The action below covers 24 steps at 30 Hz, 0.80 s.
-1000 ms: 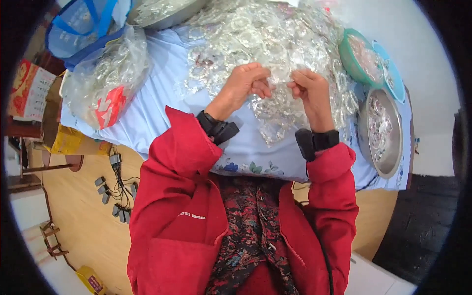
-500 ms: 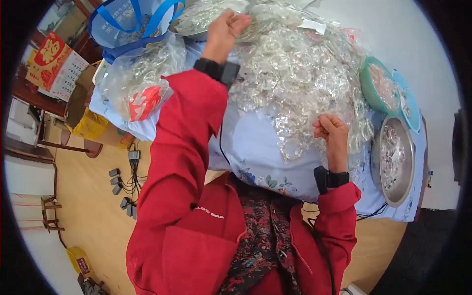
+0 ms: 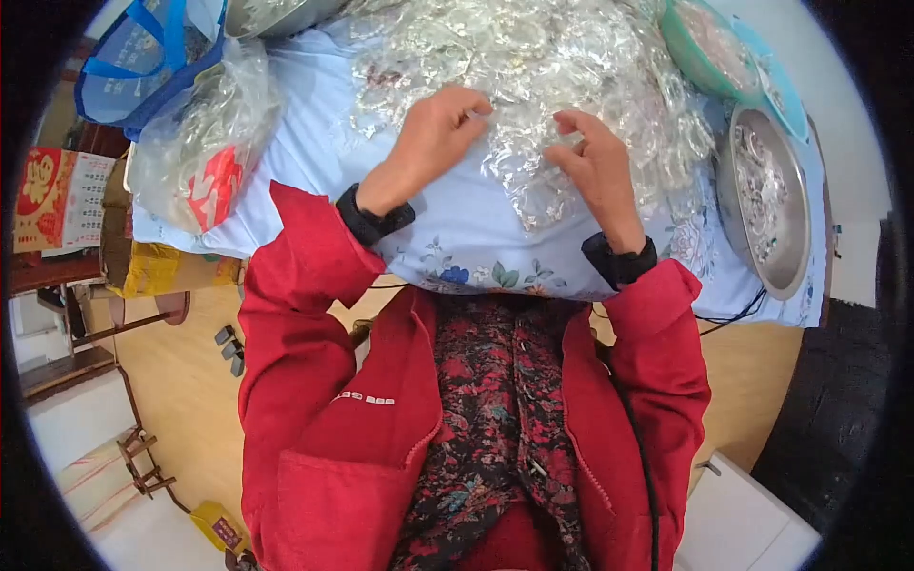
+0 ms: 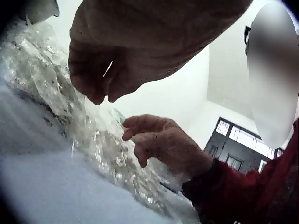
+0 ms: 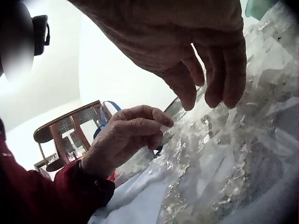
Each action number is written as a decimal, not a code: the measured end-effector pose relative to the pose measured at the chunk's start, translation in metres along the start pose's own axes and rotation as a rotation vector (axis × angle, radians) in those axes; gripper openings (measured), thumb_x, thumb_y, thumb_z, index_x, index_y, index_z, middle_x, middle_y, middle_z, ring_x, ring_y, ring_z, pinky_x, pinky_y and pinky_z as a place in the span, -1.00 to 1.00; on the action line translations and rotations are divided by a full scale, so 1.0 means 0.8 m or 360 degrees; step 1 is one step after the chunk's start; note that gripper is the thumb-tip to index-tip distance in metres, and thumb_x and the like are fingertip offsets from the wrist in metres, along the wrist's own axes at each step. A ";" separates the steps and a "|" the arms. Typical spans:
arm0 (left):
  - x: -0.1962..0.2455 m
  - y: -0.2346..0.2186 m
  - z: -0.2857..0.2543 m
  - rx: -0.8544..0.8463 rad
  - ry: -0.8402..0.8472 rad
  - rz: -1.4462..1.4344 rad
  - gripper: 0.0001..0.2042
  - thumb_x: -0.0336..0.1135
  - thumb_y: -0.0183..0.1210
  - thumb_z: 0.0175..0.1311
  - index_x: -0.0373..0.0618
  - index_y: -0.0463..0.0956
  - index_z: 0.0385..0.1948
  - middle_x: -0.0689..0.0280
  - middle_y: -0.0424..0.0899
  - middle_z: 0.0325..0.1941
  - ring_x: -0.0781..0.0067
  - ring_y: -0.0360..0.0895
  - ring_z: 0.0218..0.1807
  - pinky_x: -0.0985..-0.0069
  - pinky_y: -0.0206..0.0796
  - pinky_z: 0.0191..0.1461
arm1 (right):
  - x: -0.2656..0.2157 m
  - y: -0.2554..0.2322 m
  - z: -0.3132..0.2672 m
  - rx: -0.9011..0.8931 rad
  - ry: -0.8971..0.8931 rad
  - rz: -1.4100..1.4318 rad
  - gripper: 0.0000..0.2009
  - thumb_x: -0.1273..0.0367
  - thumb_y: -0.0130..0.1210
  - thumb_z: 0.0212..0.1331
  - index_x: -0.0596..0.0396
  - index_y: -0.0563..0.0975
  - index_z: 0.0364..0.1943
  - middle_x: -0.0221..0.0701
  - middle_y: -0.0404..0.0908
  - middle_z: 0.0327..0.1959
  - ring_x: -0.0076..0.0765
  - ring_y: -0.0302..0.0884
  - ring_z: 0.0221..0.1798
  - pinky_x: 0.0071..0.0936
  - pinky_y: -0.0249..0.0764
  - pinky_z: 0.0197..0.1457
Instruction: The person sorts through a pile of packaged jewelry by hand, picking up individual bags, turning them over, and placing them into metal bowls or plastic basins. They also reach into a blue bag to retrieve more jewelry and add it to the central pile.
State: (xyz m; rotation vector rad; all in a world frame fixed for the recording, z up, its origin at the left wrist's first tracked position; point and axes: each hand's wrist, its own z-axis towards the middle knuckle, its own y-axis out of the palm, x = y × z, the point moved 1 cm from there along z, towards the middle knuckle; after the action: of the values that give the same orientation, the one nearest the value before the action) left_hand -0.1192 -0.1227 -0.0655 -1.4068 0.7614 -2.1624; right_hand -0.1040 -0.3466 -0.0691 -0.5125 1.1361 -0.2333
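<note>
A large heap of clear plastic packets (image 3: 543,57) with small shiny pieces inside covers the middle of the table. My left hand (image 3: 433,138) is over the heap's near edge, its fingers bent and the thumb close to the forefinger. In the left wrist view a thin slit of light shows between those fingers. My right hand (image 3: 600,167) hovers across from it, thumb and forefinger apart. Seen from the right wrist, the fingers (image 5: 233,70) of that hand point down at the packets and hold nothing visible. Glossy film lies between and below both hands.
At the left stand a blue bag (image 3: 129,71), a filled clear plastic bag (image 3: 171,157) and part of a metal basin (image 3: 286,19). A green bowl (image 3: 687,48), a light blue tray (image 3: 788,90) and a metal basin (image 3: 795,238) line the right side of the blue cloth (image 3: 314,124).
My left hand reached up beside the upper left basin and is now back over the heap, facing the right hand. The right thumb and forefinger have parted. The head view has shifted.
</note>
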 end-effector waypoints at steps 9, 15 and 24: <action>0.033 0.041 -0.022 -0.0141 0.0280 0.0378 -0.46 -0.50 0.15 -0.06 -0.17 0.20 0.06 0.02 0.37 -0.04 -0.06 0.50 -0.35 0.19 0.38 -0.39 | -0.012 0.009 -0.025 -0.0197 -0.0036 -0.0569 -0.63 0.42 0.22 -0.13 0.13 0.49 -0.13 -0.37 0.53 -0.39 -0.39 0.44 -0.53 -0.47 0.37 -0.41; 0.023 0.053 -0.012 -0.0122 0.0258 0.0384 -0.35 -0.53 0.11 -0.08 -0.08 0.10 0.17 0.03 0.37 0.03 -0.07 0.50 -0.24 0.19 0.39 -0.29 | -0.007 -0.014 -0.040 -0.0261 -0.0161 -0.0373 -0.64 0.44 0.21 -0.14 0.13 0.50 -0.15 -0.33 0.55 -0.38 -0.38 0.44 -0.53 -0.46 0.37 -0.39; -0.007 0.046 0.017 0.0189 0.0399 0.0068 -0.64 -0.50 0.15 -0.05 -0.15 0.40 -0.12 0.20 0.52 -0.43 0.11 0.52 -0.42 0.34 0.30 -0.45 | 0.006 -0.014 -0.040 -0.0282 0.0290 0.0026 -0.69 0.44 0.16 -0.02 0.20 0.49 -0.12 -0.35 0.57 -0.30 -0.51 0.48 -0.49 -0.61 0.41 -0.43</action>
State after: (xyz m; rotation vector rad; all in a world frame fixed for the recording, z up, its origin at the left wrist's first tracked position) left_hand -0.1019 -0.1493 -0.0891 -1.0644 0.7289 -2.3364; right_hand -0.1300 -0.3672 -0.0777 -0.6479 1.3458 -0.1682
